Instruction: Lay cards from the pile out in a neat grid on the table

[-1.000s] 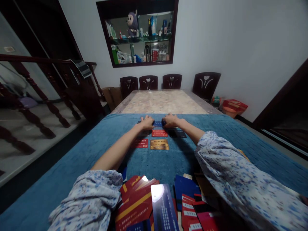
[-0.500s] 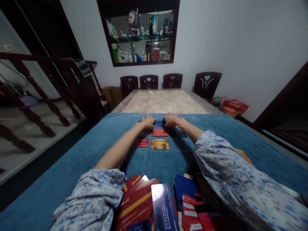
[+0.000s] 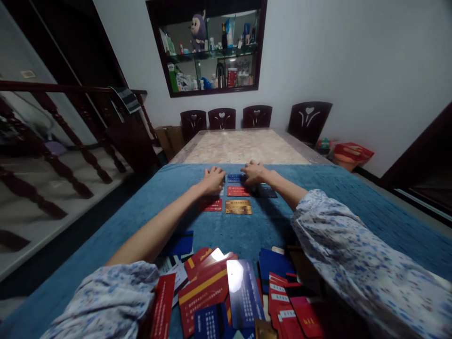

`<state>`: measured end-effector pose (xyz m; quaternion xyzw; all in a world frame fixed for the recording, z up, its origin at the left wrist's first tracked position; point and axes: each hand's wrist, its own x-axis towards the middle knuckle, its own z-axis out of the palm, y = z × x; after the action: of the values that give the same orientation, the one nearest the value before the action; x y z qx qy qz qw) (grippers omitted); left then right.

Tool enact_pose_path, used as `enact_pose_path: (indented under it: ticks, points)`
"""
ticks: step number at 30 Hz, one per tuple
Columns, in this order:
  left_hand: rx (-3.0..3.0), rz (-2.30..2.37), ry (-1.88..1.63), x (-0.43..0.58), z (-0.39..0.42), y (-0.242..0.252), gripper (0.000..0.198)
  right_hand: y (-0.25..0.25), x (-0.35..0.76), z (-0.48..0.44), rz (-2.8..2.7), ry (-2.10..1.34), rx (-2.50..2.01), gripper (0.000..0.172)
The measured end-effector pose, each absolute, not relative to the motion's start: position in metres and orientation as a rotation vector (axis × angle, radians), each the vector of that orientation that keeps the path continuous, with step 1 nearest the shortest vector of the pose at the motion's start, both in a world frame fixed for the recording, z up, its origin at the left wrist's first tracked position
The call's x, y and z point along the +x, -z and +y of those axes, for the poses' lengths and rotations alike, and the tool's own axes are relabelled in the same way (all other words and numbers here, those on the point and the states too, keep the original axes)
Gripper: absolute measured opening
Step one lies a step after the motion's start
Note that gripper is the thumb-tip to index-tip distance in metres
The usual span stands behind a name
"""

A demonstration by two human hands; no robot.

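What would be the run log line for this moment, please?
left hand flat beside blue card | right hand flat at its other side | red card, gold card nearer | blue cloth

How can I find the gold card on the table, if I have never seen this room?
Look at the blue cloth that covers the near part of the table. Far out on it, cards lie in a small grid near the left hand and right hand. The gold card is in the nearest row, right of a red card; it alone is gold.
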<state>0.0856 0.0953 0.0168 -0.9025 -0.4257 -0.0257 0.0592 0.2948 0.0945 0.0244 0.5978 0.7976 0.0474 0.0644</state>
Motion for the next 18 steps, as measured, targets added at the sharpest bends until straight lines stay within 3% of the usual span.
enact_pose_path:
  ticks: [5, 18]
  points:
    - [-2.752, -1.220, 0.147, 0.032, 0.056, -0.017, 0.048, -0.027, 0.282, 0.071, 2.598, -0.237, 1.672, 0.062]
    - [-2.900, -1.178, 0.285, -0.099, -0.068, 0.000, 0.040, -0.020, 0.185, -0.034, 3.189, 0.024, 0.983, 0.046]
